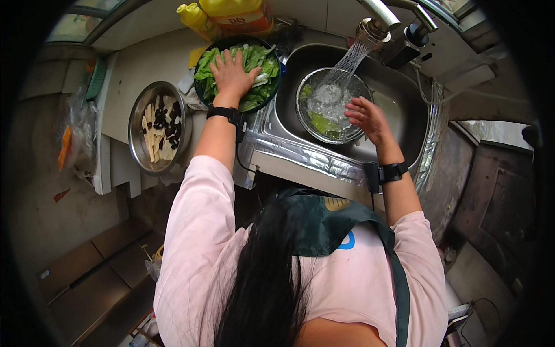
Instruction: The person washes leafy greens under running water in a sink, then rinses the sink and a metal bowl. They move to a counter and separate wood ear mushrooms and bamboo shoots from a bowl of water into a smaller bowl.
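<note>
My left hand (233,76) lies with fingers spread on top of green leafy vegetables (264,65) that fill a dark round basin (281,80). Over the sink (288,60), my right hand (367,119) is raised at the near right rim of a metal bowl (302,118), with nothing visible in it. Whether its fingers touch the bowl is hard to tell. Water streams in a spray from the faucet (373,34) into this bowl. A few green leaves (324,123) float in the churning water there.
Left of the basin, a steel bowl (135,147) holds pale strips and black pieces of food. A yellow jug (236,15) and a yellow bottle (195,19) stand behind the basin. Foil (303,154) covers the sink's front edge. Plastic bags (80,134) hang at the far left.
</note>
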The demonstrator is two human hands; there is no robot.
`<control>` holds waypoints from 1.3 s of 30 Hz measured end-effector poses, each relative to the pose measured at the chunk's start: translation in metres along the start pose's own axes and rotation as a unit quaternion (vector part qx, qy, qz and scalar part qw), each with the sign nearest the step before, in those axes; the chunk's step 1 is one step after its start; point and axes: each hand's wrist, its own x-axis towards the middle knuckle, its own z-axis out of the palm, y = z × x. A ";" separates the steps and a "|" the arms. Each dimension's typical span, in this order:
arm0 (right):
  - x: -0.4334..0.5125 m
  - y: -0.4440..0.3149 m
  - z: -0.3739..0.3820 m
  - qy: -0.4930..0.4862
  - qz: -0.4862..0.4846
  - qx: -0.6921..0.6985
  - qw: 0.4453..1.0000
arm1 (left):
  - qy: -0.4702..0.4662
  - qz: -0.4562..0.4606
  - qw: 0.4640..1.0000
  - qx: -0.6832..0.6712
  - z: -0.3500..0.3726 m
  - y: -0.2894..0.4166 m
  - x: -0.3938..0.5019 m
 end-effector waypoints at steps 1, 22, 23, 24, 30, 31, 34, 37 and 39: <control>0.000 0.001 -0.011 0.033 -0.016 -0.021 0.999 | -0.043 0.002 0.999 0.014 0.009 0.000 0.000; 0.057 0.045 -0.035 0.030 -0.089 -0.898 0.429 | -0.292 0.383 0.867 -0.126 0.055 0.182 -0.093; 0.060 0.046 -0.036 0.004 -0.066 -0.885 0.461 | -0.320 0.386 0.860 -0.099 0.060 0.188 -0.094; 0.062 0.046 -0.038 -0.013 -0.050 -0.872 0.488 | -0.307 0.410 0.857 -0.062 0.065 0.190 -0.094; 0.071 0.027 -0.056 0.004 -0.023 -0.702 0.712 | -0.417 0.371 0.814 -0.159 0.069 0.176 -0.073; 0.070 0.023 -0.060 0.022 -0.035 -0.657 0.752 | -0.399 0.347 0.830 -0.176 0.068 0.171 -0.070; 0.075 0.004 -0.078 0.062 -0.100 -0.582 0.805 | -0.259 0.333 0.894 -0.148 0.067 0.156 -0.054; 0.080 -0.011 -0.104 0.133 -0.155 -0.545 0.814 | -0.169 0.325 0.926 -0.094 0.073 0.148 -0.037; 0.089 -0.018 -0.126 0.213 -0.143 -0.557 0.790 | -0.178 0.357 0.917 0.000 0.079 0.150 -0.033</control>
